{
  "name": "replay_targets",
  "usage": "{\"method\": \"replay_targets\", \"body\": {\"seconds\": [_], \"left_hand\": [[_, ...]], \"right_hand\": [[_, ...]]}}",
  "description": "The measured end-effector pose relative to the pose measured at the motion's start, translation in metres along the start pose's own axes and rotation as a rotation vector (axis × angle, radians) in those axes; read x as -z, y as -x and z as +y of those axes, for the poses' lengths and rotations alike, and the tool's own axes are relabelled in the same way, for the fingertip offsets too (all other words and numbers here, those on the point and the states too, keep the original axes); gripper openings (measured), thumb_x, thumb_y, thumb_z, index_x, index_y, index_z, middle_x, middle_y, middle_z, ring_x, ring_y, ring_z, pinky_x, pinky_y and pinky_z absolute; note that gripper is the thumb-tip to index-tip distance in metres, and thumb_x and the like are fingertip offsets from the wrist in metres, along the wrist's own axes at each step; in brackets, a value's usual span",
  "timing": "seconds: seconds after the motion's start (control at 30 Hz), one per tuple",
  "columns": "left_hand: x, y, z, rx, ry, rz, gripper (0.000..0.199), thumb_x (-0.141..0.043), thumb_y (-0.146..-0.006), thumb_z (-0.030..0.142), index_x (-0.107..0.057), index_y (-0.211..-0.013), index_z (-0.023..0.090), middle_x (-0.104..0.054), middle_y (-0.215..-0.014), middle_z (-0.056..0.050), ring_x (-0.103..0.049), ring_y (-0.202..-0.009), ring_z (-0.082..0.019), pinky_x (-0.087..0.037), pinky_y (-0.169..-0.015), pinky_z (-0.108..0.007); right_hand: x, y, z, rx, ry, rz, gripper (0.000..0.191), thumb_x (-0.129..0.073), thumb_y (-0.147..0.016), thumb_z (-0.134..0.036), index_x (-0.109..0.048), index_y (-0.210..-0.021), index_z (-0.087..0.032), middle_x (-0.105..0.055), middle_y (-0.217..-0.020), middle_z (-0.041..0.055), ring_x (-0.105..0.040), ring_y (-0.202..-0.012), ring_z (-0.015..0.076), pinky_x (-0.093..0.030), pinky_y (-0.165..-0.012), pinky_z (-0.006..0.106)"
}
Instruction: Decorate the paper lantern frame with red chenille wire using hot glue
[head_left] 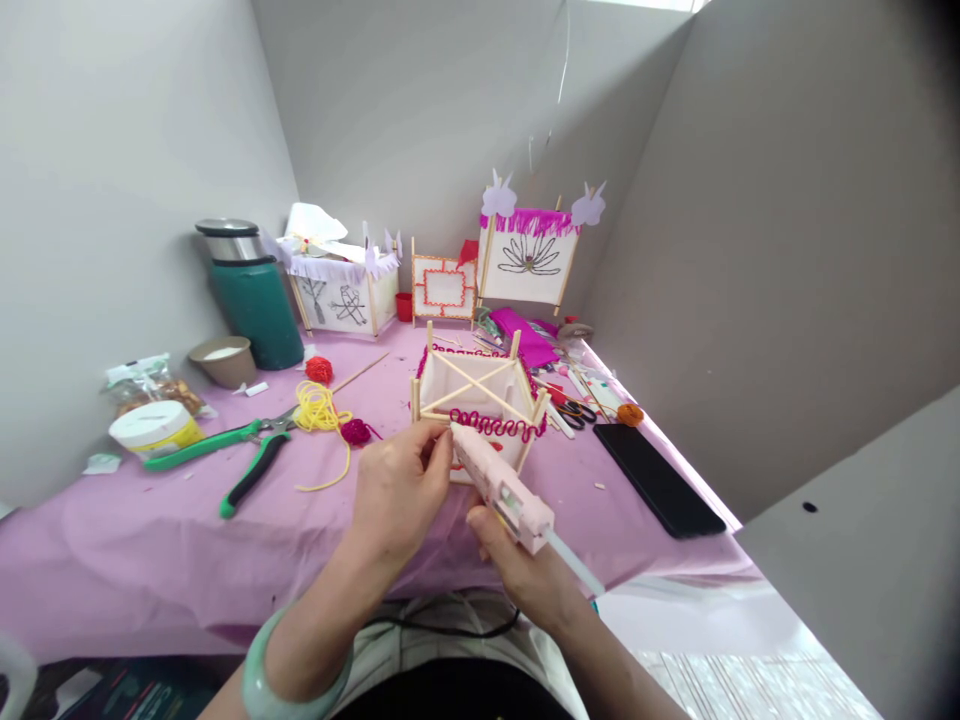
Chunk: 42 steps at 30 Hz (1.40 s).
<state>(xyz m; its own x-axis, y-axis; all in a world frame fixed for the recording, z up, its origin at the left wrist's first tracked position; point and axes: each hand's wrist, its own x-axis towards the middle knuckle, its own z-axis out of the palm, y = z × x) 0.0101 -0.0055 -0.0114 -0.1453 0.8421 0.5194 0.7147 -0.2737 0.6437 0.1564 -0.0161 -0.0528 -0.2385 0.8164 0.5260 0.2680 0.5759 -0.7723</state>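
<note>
In my right hand is a pale pink hot glue gun, with a white glue stick poking out of its back. Its nozzle points away from me at the front edge of a small lantern frame made of wooden sticks and white sheets. Wavy magenta yarn trims that edge, and it ends near the nozzle. My left hand is closed in a pinch beside the nozzle, at the frame's front left corner; what the fingertips hold is hidden.
Left lie green-handled pliers, yellow cord, a magenta yarn ball and a red one. A green bottle stands behind. To the right are a black phone and scissors. Decorated lanterns stand at the back.
</note>
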Motion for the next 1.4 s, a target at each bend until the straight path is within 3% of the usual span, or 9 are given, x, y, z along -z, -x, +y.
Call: {"method": "replay_targets", "body": {"seconds": [0.3,0.8,1.03,1.4], "left_hand": [[-0.0011,-0.0003,-0.0007,-0.002,0.014,0.010,0.020,-0.051,-0.086,0.022,-0.070,-0.081,0.019,-0.069,-0.067,0.003,-0.058,-0.054,-0.010,-0.040,-0.056,-0.021],[-0.0014,-0.0004,-0.0021,-0.003,0.011,0.017,0.019,-0.053,-0.085,0.021,-0.072,-0.087,0.020,-0.069,-0.066,0.003,-0.058,-0.053,-0.010,-0.040,-0.055,-0.021],[-0.0018,-0.0010,-0.0020,-0.014,0.023,0.022,0.019,-0.053,-0.086,0.021,-0.072,-0.090,0.020,-0.072,-0.074,0.002,-0.062,-0.058,-0.011,-0.042,-0.057,-0.021],[0.0018,0.0030,-0.0029,0.002,0.032,0.012,0.015,-0.055,-0.086,0.025,-0.069,-0.091,0.020,-0.071,-0.073,0.002,-0.061,-0.056,-0.010,-0.044,-0.057,-0.022]], "right_hand": [[-0.0027,0.0001,0.0042,-0.077,-0.091,-0.028,0.017,-0.056,-0.089,-0.037,-0.057,-0.081,-0.021,-0.053,-0.061,-0.0034,-0.053,-0.054,0.0133,-0.042,-0.046,0.022],[-0.0074,0.0009,0.0083,0.019,-0.082,0.027,0.011,-0.059,-0.088,-0.033,-0.057,-0.088,-0.022,-0.060,-0.078,-0.0006,-0.059,-0.067,0.0153,-0.049,-0.061,0.025],[-0.0058,0.0022,0.0056,-0.046,-0.097,0.019,0.013,-0.059,-0.089,-0.034,-0.056,-0.086,-0.022,-0.058,-0.071,-0.0018,-0.057,-0.063,0.0146,-0.048,-0.058,0.024],[-0.0077,0.0025,0.0081,-0.011,-0.072,0.029,0.011,-0.060,-0.088,-0.033,-0.057,-0.088,-0.022,-0.058,-0.073,-0.0017,-0.058,-0.063,0.0141,-0.047,-0.057,0.023]]}}
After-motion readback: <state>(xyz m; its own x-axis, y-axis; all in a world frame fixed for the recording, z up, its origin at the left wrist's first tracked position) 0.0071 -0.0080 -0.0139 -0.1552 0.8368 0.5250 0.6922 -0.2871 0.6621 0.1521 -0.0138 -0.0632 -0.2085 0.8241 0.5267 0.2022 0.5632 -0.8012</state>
